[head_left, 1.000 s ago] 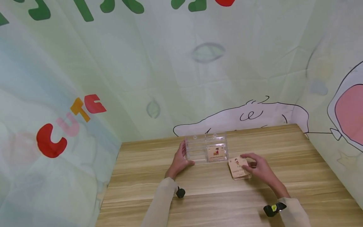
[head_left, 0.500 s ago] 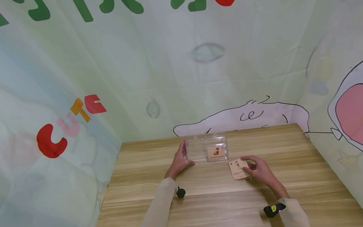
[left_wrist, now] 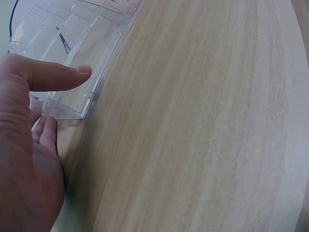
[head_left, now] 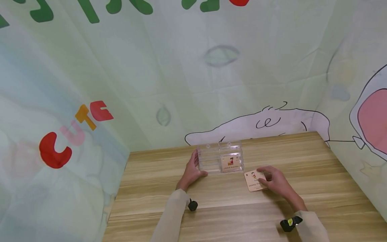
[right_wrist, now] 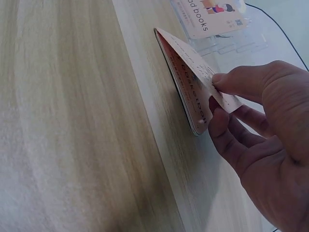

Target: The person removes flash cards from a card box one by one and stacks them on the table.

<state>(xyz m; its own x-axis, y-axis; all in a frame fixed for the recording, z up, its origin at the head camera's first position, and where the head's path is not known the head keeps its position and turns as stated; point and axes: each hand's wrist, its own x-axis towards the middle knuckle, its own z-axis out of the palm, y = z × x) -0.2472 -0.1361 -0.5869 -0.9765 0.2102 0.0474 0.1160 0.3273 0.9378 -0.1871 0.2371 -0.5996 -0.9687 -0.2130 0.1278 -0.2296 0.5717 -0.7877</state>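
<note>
A clear plastic card holder [head_left: 209,162] with two columns of pockets stands near the table's back edge. In its lower right pocket sits a "read books" picture card [head_left: 231,163]. My left hand [head_left: 192,172] grips the holder's lower left corner, thumb in front and fingers along the side. Right of the holder, my right hand [head_left: 274,179] pinches a "sweep the…" card [head_left: 253,179] between thumb and fingers. The right wrist view shows that card tilted up at one side, its far edge against a card stack [right_wrist: 186,92], whose top card reads "basketball".
The wood-grain table [head_left: 229,208] extends in front of both hands and to either side. Behind it hangs a printed cloth backdrop [head_left: 181,74], close to the holder. A black wrist camera [head_left: 192,205] sits on the left sleeve, another [head_left: 291,223] on the right.
The pinched card has shifted slightly, and the edge of the stack that showed below it in the head view is now covered. My left hand and the holder have not moved.
</note>
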